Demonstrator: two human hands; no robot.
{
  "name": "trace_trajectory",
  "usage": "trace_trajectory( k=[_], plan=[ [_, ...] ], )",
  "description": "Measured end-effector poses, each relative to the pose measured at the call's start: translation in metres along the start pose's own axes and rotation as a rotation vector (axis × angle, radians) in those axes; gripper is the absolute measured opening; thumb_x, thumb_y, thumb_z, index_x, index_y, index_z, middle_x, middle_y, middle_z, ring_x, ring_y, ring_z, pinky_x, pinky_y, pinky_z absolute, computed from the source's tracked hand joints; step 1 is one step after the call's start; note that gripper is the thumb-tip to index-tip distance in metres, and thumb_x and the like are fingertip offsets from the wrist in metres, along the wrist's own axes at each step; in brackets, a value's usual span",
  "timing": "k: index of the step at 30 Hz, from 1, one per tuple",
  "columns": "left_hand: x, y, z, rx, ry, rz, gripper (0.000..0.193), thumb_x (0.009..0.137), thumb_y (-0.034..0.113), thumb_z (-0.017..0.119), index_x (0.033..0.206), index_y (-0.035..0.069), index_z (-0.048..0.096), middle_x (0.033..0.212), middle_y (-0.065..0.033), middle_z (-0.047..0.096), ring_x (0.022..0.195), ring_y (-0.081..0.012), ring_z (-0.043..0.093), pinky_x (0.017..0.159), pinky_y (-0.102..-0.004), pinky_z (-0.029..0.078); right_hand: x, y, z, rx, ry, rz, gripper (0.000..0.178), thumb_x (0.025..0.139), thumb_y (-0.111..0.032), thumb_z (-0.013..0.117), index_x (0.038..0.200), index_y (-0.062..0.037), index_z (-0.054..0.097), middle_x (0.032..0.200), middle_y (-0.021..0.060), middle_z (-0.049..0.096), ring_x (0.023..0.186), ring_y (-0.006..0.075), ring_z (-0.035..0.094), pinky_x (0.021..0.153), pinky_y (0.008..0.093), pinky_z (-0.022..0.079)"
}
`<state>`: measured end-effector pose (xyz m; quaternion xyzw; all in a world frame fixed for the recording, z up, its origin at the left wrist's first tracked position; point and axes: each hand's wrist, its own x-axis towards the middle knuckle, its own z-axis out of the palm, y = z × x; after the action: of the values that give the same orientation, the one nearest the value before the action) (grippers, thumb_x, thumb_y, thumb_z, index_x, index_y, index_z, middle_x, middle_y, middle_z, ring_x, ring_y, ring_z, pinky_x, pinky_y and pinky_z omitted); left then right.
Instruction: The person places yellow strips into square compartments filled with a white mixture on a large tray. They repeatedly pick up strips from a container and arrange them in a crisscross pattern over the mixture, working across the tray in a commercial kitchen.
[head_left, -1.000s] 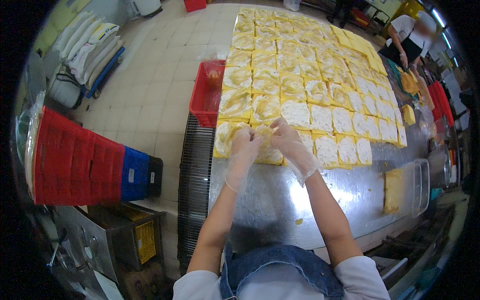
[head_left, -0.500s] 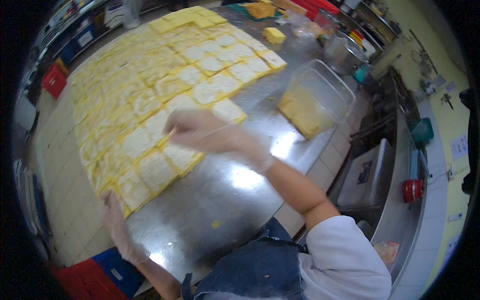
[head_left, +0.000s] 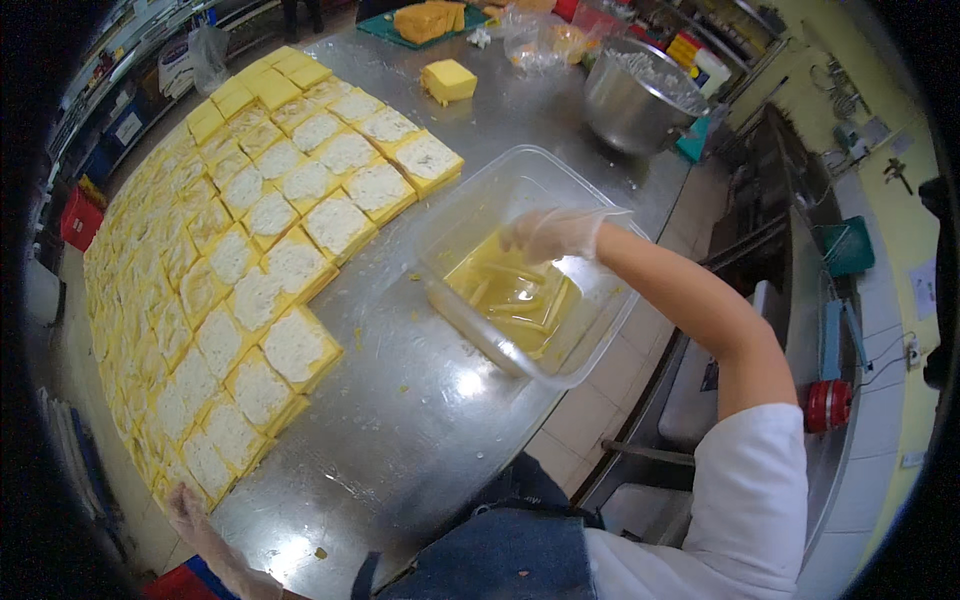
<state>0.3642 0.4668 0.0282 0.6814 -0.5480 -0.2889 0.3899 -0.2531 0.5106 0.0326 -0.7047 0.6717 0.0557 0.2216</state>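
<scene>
Yellow bread-like slices (head_left: 225, 345) lie in close rows across the left of the metal table, many topped with a white, speckled spread. A clear plastic tub (head_left: 545, 375) stands to their right, its bottom covered by a glossy yellow layer (head_left: 520, 300) with straight-edged shapes in it. My right hand (head_left: 555, 235), in a clear glove, hangs inside the tub over that layer. Its fingers are bent together; what they hold, if anything, is hidden. Also gloved, my left hand (head_left: 190, 515) rests by the near left corner of the slices, fingers stretched out.
Beyond the tub stands a metal pot (head_left: 640, 105) with greyish-white contents. A yellow block (head_left: 448, 82) sits on the far table, near a green board (head_left: 400, 35) bearing orange-brown bread (head_left: 430, 20). Shelving and a sink area run along the right.
My right hand has moved right, from above the coated slices into the tub. The view has shifted, bringing the tub nearer the middle. My left hand stays by the slices' near corner.
</scene>
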Motion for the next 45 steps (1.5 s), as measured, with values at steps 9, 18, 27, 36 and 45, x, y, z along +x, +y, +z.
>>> trace_trajectory(
  k=[9,18,27,36,45],
  plan=[
    [-0.070,0.072,0.056,0.059,0.081,-0.090,0.022,0.090,0.015,0.052,0.108,0.002,0.054,0.093,-0.0005,0.050,0.084,-0.0093,0.044,0.079,-0.0234,0.036,0.040,-0.007,0.068,-0.202,-0.251,0.031,0.018,0.067,-0.013,0.065,0.084,-0.0076,0.070,0.086,0.0137,0.066,0.082,0.0275,0.064,0.065,0.0377,0.051],
    [-0.097,0.086,0.082,-0.008,0.077,-0.122,0.019,0.090,0.015,0.053,0.104,0.003,0.056,0.088,0.0007,0.051,0.080,-0.0086,0.045,0.075,-0.0225,0.037,0.032,-0.011,0.013,0.111,-0.199,-0.048,0.026,0.070,-0.008,0.058,0.095,-0.0015,0.060,0.092,0.0197,0.063,0.087,0.0366,0.061,0.073,0.0425,0.049],
    [-0.117,0.082,0.080,0.035,0.120,-0.118,0.017,0.087,0.013,0.058,0.102,0.006,0.059,0.084,0.0023,0.054,0.076,-0.0064,0.047,0.068,-0.0197,0.038,0.053,-0.023,0.104,-0.097,0.091,-0.581,0.013,0.080,-0.009,0.048,0.086,-0.0022,0.058,0.082,0.0184,0.061,0.076,0.0343,0.061,0.068,0.0408,0.050],
    [-0.149,0.063,0.056,0.133,0.175,-0.242,0.021,0.085,0.016,0.057,0.101,0.002,0.060,0.094,-0.0094,0.059,0.085,-0.0177,0.055,0.078,-0.0299,0.044,0.023,-0.025,0.022,0.270,-0.242,-0.180,0.031,0.081,-0.014,0.048,0.109,-0.0021,0.045,0.088,0.0198,0.056,0.081,0.0321,0.056,0.079,0.0388,0.045],
    [-0.152,0.064,0.059,0.141,0.152,-0.150,0.021,0.085,0.016,0.057,0.101,0.002,0.060,0.095,-0.0117,0.060,0.085,-0.0204,0.056,0.077,-0.0304,0.044,-0.043,-0.032,-0.064,1.234,0.777,-0.466,0.031,0.077,-0.013,0.049,0.107,-0.0055,0.044,0.087,0.0081,0.055,0.080,0.0184,0.057,0.075,0.0326,0.048]
  ],
)
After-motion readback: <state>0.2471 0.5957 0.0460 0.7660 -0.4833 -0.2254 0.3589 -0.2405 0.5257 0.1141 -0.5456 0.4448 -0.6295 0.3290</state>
